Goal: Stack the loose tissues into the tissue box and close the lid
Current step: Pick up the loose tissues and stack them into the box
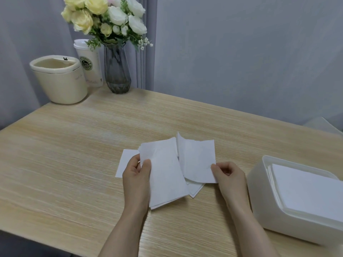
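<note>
My left hand (136,174) pinches a small stack of white tissues (165,175) by its upper left corner, held just above the table. My right hand (229,176) pinches the lower right edge of another white tissue (197,160), which curls up at its far end. More loose tissues lie flat under them: one (125,161) peeks out at the left, another (194,190) below the middle. The white tissue box (259,184) stands open at the right, with a stack of tissues (306,190) inside. Its lid is not in view.
The wooden table (74,145) carries a cream bin (59,80), a paper coffee cup (90,65) and a grey glass vase (116,69) of flowers at its back left corner. A pale object (323,125) shows past the table's far right edge.
</note>
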### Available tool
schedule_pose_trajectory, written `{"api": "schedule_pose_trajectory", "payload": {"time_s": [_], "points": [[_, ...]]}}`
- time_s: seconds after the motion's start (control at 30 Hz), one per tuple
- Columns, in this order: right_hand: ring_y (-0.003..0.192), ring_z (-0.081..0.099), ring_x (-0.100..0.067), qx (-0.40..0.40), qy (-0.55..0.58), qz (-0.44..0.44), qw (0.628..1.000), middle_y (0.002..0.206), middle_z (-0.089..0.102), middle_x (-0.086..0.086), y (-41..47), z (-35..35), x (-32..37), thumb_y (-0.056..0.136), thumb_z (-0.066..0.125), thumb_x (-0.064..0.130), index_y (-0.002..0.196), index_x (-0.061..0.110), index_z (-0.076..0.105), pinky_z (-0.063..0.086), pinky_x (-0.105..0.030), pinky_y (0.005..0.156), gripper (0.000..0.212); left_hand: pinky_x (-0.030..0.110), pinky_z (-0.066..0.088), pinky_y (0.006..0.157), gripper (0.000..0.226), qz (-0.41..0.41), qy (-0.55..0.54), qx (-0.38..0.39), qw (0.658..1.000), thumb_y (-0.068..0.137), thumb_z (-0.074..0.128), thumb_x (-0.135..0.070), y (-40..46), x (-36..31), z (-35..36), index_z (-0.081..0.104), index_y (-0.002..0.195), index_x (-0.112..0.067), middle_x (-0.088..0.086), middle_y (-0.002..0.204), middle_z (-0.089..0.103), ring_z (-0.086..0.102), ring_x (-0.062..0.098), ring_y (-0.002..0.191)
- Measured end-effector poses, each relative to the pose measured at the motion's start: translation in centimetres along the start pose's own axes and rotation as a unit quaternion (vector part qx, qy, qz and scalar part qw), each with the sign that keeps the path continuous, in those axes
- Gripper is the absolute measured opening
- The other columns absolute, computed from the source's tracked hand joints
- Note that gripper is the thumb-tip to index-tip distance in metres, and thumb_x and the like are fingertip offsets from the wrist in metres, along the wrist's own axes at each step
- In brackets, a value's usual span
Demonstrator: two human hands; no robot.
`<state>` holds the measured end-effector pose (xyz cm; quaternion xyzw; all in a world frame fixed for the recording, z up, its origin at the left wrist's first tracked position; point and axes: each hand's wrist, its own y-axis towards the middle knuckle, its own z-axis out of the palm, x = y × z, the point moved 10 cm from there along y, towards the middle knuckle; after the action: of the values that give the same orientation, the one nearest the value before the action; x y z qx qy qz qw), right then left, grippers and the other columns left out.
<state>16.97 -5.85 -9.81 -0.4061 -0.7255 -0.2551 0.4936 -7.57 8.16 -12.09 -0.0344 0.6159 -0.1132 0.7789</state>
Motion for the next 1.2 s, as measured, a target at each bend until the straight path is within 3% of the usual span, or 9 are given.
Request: {"api": "schedule_pose_trajectory", "payload": {"time_s": [0.1, 0.23, 0.3, 0.37, 0.5, 0.8, 1.0, 1.2], "points": [[0.075, 0.058, -0.017, -0.032, -0.014, -0.011, 0.999, 0.077, 0.064, 0.004, -0.1, -0.9, 0.0, 0.089, 0.062, 0.018, 0.086, 0.016, 0.062, 0.042, -0.031, 0.063, 0.003, 0.034, 0.046, 0.069, 0.019, -0.001, 0.0, 0.004, 1.0, 0.097, 0.054, -0.011, -0.1, -0.1, 0.1, 0.067, 0.092, -0.024, -0.004, 0.075, 0.072, 0.062, 0.016, 0.07], [0.038, 0.046, -0.014, -0.007, 0.043, 0.038, 0.998, 0.055, 0.06, -0.005, -0.3, -0.7, -1.2, 0.096, 0.053, 0.015, 0.095, 0.013, 0.057, 0.033, -0.023, 0.043, 0.005, 0.031, 0.048, 0.065, 0.018, -0.003, 0.01, 0.018, 1.0, 0.099, 0.052, -0.013, -0.2, -0.2, 0.4, 0.068, 0.099, -0.023, -0.007, 0.076, 0.073, 0.064, 0.01, 0.066], [0.03, 0.041, -0.015, 0.028, 0.098, 0.078, 0.992, 0.054, 0.059, -0.011, -0.8, -0.1, -1.9, 0.098, 0.05, 0.011, 0.101, 0.01, 0.057, 0.029, -0.02, 0.033, 0.008, 0.029, 0.049, 0.064, 0.02, -0.007, 0.024, 0.035, 0.999, 0.101, 0.049, -0.015, -0.3, -0.2, 0.7, 0.067, 0.105, -0.022, -0.005, 0.083, 0.074, 0.065, 0.008, 0.068], [0.033, 0.047, -0.017, 0.061, 0.132, 0.102, 0.984, 0.06, 0.063, -0.015, -1.4, 0.5, -2.0, 0.098, 0.049, 0.007, 0.108, 0.012, 0.059, 0.035, -0.022, 0.031, 0.015, 0.032, 0.05, 0.07, 0.025, -0.013, 0.03, 0.058, 0.998, 0.102, 0.044, -0.015, -0.4, 0.0, 1.2, 0.067, 0.107, -0.024, -0.003, 0.091, 0.075, 0.067, 0.01, 0.076], [0.036, 0.053, -0.021, 0.093, 0.142, 0.125, 0.977, 0.055, 0.063, -0.016, -1.9, 1.1, -2.0, 0.095, 0.054, 0.005, 0.106, 0.01, 0.064, 0.043, -0.024, 0.033, 0.015, 0.036, 0.05, 0.079, 0.03, -0.018, 0.029, 0.075, 0.997, 0.103, 0.04, -0.013, -0.5, 0.0, 1.5, 0.067, 0.104, -0.026, -0.003, 0.096, 0.075, 0.067, 0.015, 0.087], [0.045, 0.063, -0.02, 0.073, 0.191, 0.127, 0.971, 0.067, 0.07, -0.014, -1.7, 0.8, -2.5, 0.096, 0.056, 0.009, 0.098, 0.004, 0.064, 0.05, -0.024, 0.037, 0.01, 0.038, 0.049, 0.08, 0.028, -0.026, 0.027, 0.066, 0.997, 0.102, 0.042, -0.014, -0.3, 0.3, 1.4, 0.068, 0.105, -0.024, -0.002, 0.097, 0.075, 0.067, 0.016, 0.086], [0.043, 0.057, -0.015, 0.072, 0.265, 0.101, 0.956, 0.072, 0.066, -0.012, -2.7, 1.1, -1.3, 0.094, 0.057, 0.011, 0.098, 0.003, 0.062, 0.04, -0.021, 0.031, 0.01, 0.036, 0.051, 0.081, 0.026, -0.018, 0.051, 0.084, 0.995, 0.103, 0.043, -0.015, -0.6, 0.1, 1.8, 0.068, 0.104, -0.023, -0.001, 0.098, 0.075, 0.067, 0.018, 0.09], [0.026, 0.036, -0.015, 0.194, 0.261, 0.089, 0.941, 0.049, 0.053, -0.018, -6.7, 5.7, 0.7, 0.092, 0.058, 0.012, 0.09, 0.001, 0.061, 0.024, -0.016, 0.027, 0.011, 0.031, 0.05, 0.073, 0.025, -0.021, 0.039, 0.079, 0.996, 0.102, 0.045, -0.014, -0.7, -0.2, 1.7, 0.069, 0.1, -0.02, -0.001, 0.093, 0.075, 0.066, 0.013, 0.082]]}}
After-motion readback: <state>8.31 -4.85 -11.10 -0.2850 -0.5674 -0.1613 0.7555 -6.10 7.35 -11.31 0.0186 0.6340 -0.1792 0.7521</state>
